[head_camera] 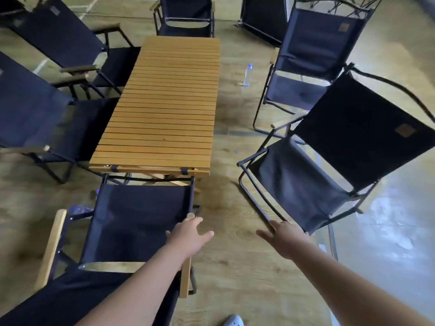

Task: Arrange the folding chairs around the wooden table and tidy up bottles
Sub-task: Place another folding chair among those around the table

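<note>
the skewed folding chair (306, 184) sits right of the wooden table (162, 102), well apart from it. the right hand (283, 240) reaches its front rail, fingers straight, gripping nothing; the left hand (188, 236), fingers spread, holds nothing beside the near chair (131, 222). shoved at one corner, the chair would likely pivot, not slide, towards the bottle (247, 75)

We seem to be in an indoor sports hall: a wood-look floor (235, 267) with white court lines (40, 66) at upper left.
</note>
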Motion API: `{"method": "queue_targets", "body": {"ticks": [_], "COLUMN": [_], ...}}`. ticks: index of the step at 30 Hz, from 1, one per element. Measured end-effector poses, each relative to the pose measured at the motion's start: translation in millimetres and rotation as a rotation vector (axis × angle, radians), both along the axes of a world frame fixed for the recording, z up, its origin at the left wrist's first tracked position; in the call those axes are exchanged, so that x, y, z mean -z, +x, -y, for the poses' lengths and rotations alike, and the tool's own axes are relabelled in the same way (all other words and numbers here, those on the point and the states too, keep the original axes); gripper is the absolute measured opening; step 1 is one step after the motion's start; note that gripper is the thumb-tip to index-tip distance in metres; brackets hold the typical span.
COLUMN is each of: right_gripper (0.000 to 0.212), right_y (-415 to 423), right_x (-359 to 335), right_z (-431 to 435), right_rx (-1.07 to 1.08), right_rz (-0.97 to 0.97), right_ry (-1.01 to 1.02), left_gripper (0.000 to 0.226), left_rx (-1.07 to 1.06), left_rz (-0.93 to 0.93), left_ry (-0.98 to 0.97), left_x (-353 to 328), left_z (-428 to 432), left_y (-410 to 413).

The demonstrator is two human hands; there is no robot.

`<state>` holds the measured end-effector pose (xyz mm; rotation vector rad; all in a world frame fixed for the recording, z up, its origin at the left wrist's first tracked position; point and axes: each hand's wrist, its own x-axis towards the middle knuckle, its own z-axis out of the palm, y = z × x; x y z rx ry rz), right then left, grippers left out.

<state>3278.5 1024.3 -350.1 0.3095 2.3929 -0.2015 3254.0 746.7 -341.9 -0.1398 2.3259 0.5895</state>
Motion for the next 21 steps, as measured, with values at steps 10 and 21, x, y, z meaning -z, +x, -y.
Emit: {"method": "queue_targets", "body": {"ticks": [10, 21], "right_gripper": [0.071, 0.079], "right_y": [-58, -105], "right_x": [-45, -68], "right_z": [-112, -248], "right_rx": [0.123, 0.330], "right_rz": [-0.026, -0.073], "right_ry": [0.015, 0.019], "left_gripper": [0.065, 0.059], "left_rx": [0.064, 0.190], "left_rz": [-0.051, -0.094], "left_ry": [0.089, 0.065], "left_x": [-35, -61], "left_z": [-118, -242], "left_y": [-108, -217]}}
